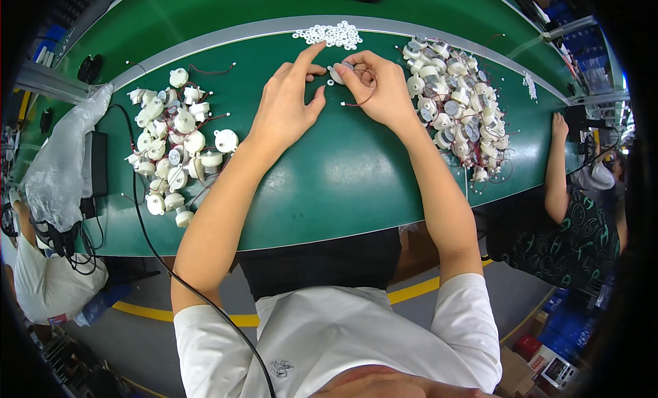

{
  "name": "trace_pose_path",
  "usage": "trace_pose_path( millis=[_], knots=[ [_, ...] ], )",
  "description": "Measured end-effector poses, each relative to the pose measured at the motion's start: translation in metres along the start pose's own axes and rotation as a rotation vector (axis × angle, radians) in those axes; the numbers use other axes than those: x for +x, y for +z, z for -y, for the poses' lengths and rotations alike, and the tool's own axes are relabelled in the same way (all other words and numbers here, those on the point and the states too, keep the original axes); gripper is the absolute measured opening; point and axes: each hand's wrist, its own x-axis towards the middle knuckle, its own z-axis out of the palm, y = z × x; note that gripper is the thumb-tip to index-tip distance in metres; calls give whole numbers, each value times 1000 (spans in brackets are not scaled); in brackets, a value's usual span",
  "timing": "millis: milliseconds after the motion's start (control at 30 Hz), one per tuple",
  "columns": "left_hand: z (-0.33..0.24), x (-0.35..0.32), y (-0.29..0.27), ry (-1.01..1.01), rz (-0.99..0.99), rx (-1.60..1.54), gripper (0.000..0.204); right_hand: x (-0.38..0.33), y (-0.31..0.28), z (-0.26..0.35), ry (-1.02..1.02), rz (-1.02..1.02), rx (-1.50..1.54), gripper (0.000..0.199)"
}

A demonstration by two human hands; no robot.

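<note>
My right hand (pixel 377 86) is closed around a small wired motor (pixel 339 71) with a white housing, a grey round part and thin dark red wires. A wire with a small white plug hangs below its fingers. My left hand (pixel 291 100) has its fingers apart, with the index finger reaching to the near edge of a pile of small white rings (pixel 336 34). Whether that fingertip touches a ring is too small to tell. One loose white ring (pixel 330 82) lies on the green table (pixel 329 185) between my hands.
Heaps of similar motors lie left (pixel 181 124) and right (pixel 459 103). A black cable (pixel 140 199) crosses the table's left side. A plastic bag (pixel 65 165) and black box (pixel 98 165) stand further left. Co-workers sit at both sides, one with an arm (pixel 556 172) at the table.
</note>
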Motion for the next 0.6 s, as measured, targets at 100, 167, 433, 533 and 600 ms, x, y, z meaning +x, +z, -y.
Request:
trace_pose_path(
  millis=[100, 167, 433, 533, 600],
  knots=[
    [-1, -2, -1, -12, 13, -12, 72, 1, 1, -2, 1, 12, 16, 32],
    [0, -2, 0, -6, 10, -7, 72, 2, 4, -5, 15, 7, 21, 31],
    [0, -1, 1, 67, -3, 6, 68, 3, 13, -10, 50, -68, 78, 33],
    [0, 0, 1, 82, 5, 3, 65, 3, 16, -15, 51, -93, 110, 32],
    [-1, 1, 0, 85, 37, -13, 63, 2, 17, -14, 48, -102, 102, 33]
  ],
)
